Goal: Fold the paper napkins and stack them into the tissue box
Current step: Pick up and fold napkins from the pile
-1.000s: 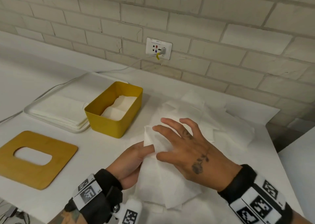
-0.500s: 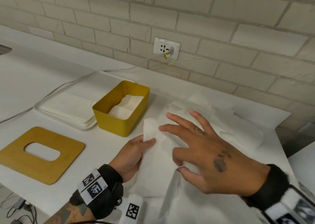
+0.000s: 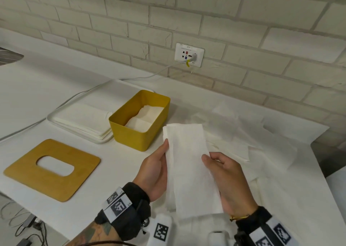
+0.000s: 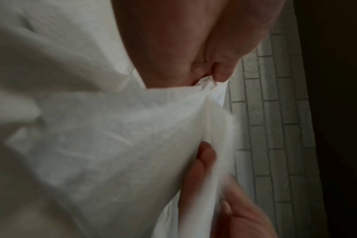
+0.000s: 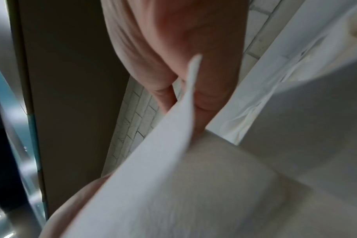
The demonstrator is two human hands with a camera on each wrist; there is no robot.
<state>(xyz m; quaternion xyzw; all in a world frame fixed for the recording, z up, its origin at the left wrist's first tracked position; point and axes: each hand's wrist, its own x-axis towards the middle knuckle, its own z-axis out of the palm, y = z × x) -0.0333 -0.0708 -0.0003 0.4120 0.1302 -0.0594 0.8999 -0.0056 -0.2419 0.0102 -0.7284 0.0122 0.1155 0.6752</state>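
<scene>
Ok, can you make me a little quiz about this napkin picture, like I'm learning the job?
1. True or false: the yellow tissue box already has folded napkins inside.
2. Which hands hold the folded napkin? A) only the left hand B) only the right hand C) both
3. Fill in: the wooden lid with the oval hole lies flat on the ____, apart from the box.

Key: 1. True, white napkins show inside. 2. C, each hand holds one long edge, lifted above the loose napkins. 3. Table.
</scene>
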